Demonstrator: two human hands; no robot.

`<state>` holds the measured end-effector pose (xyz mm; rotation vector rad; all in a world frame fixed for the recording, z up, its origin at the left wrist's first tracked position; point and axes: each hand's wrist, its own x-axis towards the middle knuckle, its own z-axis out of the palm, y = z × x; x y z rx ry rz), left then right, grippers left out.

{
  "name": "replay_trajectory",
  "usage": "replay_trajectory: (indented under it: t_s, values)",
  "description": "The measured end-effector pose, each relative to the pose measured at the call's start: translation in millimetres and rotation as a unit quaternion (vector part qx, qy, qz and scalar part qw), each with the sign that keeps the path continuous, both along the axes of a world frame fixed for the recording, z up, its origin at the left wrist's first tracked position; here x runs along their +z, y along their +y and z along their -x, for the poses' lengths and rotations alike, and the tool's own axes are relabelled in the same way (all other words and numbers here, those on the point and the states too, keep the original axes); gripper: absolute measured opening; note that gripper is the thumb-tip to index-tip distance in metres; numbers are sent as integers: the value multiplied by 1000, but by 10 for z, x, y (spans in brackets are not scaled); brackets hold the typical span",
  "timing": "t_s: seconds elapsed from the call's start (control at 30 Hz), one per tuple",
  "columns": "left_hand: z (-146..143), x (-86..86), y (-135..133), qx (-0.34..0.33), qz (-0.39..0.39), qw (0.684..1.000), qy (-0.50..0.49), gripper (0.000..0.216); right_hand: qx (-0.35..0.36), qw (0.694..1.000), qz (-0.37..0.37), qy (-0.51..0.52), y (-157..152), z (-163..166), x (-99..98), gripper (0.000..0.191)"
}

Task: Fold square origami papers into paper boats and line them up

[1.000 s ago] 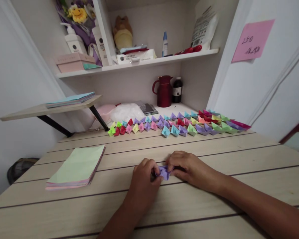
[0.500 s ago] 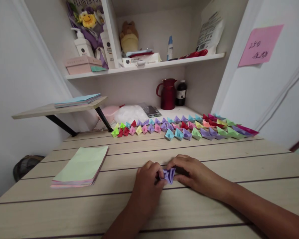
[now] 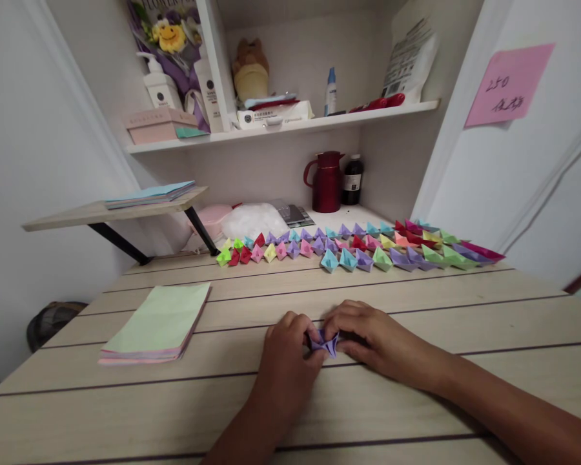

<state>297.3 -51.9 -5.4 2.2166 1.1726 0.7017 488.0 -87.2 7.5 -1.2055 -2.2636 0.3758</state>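
A small folded purple paper boat is between my two hands, just above or on the wooden tabletop. My left hand pinches its left side, fingers curled and thumb at the near edge. My right hand grips the right side, with the index fingertip pressed into the folds and the thumb by the near right edge. The fingers cover part of the paper. Beyond my hands stand rows of finished paper boats in many colours. To the left lies a stack of coloured paper, pale green on top.
A small raised wooden shelf on black legs holds more paper at the left. Behind the boats are a clear plastic bag, a dark red jug and a dark bottle. A pink note hangs on the right wall.
My right index fingertip has moved left and down into the folds of the purple boat. My left hand stays nearly in place.
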Motion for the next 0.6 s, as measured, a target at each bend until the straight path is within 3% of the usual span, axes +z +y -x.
replay_trajectory:
  t_s: [0.6]
  values:
    - [-4,13,2,14,24,1000,6,13,1,1000,2,11,-4,19,-24,23]
